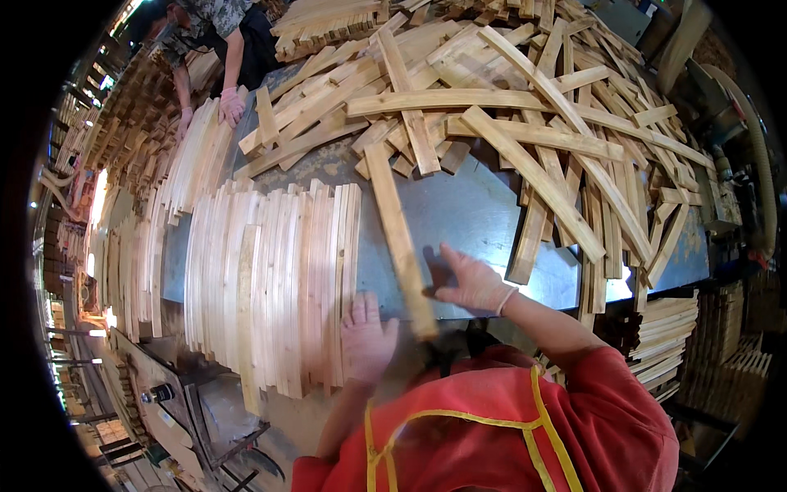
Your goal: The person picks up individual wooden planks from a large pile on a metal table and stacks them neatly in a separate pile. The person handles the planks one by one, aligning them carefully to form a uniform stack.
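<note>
One plank (395, 230) slants lengthwise toward the wearer (484, 410) (left hand (368, 338) and right hand (477, 284) unclenched, gripping nothing).

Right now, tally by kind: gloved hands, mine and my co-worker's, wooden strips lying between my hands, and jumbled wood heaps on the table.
Your pink-gloved left hand and right hand: 2
Co-worker's pink-gloved hands: 2
Long, flat tan wooden strip between your hands: 1
Jumbled heap of tan wooden strips on the blue-grey metal table: 1
Total: 6
</note>
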Tool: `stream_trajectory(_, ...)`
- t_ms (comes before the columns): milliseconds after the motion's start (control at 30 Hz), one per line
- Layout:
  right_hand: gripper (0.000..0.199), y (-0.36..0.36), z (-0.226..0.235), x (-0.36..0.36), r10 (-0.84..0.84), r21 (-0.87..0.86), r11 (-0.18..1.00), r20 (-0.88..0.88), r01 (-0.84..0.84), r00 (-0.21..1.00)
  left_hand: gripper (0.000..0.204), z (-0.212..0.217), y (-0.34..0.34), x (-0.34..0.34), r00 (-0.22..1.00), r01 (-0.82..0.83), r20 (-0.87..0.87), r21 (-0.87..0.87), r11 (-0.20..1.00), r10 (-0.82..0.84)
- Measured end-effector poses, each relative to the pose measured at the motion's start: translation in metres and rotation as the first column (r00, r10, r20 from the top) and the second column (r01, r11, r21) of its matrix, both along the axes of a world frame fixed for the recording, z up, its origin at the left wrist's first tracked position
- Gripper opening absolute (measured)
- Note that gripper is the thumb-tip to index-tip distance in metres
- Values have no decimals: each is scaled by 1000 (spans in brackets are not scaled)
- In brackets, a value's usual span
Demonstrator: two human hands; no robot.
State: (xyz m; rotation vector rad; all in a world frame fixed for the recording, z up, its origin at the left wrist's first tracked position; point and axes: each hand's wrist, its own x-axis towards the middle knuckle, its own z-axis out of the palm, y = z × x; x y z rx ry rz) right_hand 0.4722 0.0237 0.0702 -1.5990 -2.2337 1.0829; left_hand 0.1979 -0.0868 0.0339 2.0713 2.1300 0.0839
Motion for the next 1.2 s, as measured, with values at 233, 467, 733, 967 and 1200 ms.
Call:
stream_trajectory(233, 69, 136, -17, 162, -616, 677, 679, 316, 283, 722, 95, -18, 32, 61, 994, -96, -63, -48, 994, 93)
stream_trajectory(467, 76, 84, 22, 101, -373, 11, 927, 144, 375, 917, 90, -33, 24, 24, 951, -268, -183, -97, 958, 248)
stream_trajectory(733, 83, -3, -73, -54, -388, -285, 905, -253, 315, 886, 83, 13, 33, 5, 955, -214, 124, -337, 917, 268)
stream_trajectory(967, 54, 46, -46, -131, 101, -302, 945, -107, -129, 989, 76, 2, 42, -17, 909, -212, 340, -119, 970, 240)
stream_trajectory(1200, 58, 157, 19, -80, 117, 445, 883, 98, -148, 988, 85, -10, 38, -13, 998, 38, -56, 188, 981, -28)
